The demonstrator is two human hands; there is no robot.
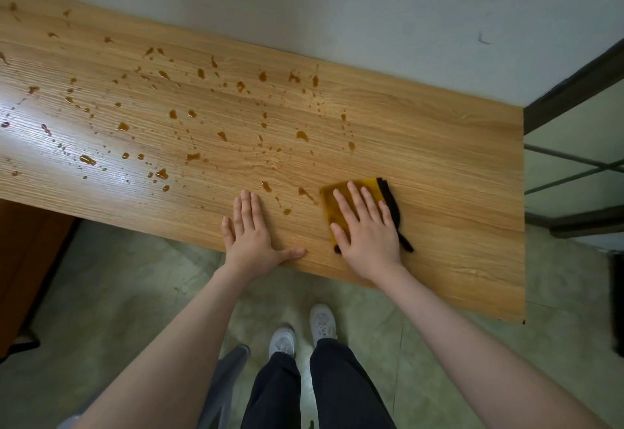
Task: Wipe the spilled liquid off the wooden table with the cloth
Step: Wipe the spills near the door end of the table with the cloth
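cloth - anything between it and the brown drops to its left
Nothing visible does. The cloth lies flat under the right hand; bare table separates it from the nearest drops. The left hand rests nearer the edge.

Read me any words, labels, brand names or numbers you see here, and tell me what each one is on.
None: there is no readable text in this view.
The cloth, wooden table and wall carry no print.
The shoes show no readable logo.
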